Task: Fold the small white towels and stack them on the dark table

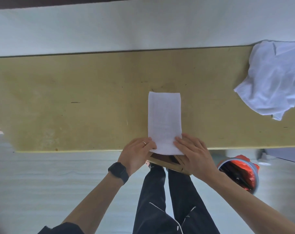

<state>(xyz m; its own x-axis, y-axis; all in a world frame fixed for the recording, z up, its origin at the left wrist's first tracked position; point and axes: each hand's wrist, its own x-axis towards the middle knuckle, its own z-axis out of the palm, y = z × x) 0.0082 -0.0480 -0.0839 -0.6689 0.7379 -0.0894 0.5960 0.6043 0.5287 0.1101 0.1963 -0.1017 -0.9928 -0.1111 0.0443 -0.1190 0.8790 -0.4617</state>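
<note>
One long ochre-yellow tabletop (pixel 76 98) fills the middle of the view, scuffed and chipped at its right end. No stack of folded towels shows anywhere on it.

Next in size, a loose heap of unfolded white cloth towels (pixel 275 78) sits at the far right corner and runs past the frame edge. The count cannot be told. Judgement: most of the work is still ahead.

The narrow white towel strip (pixel 164 119) lies flat at centre, its long sides running away from the person. Its near end slightly overhangs the table's front edge. Judgement: it has been folded lengthwise, and the crosswise fold is not yet made.

A round bin with a red liner (pixel 239 174) stands on the floor below the front edge, to the right of the person's legs.

The left hand (pixel 137 151) has its fingers curled over the strip's near left corner, gripping it. The right hand (pixel 194 152) lays its fingers on the near right corner. Its thumb is hidden, so whether it pinches or only presses cannot be told.

Room: bare surface lies beyond the strip's far end and widely to the left, enough for the crosswise fold. The heap is well apart to the right.
</note>
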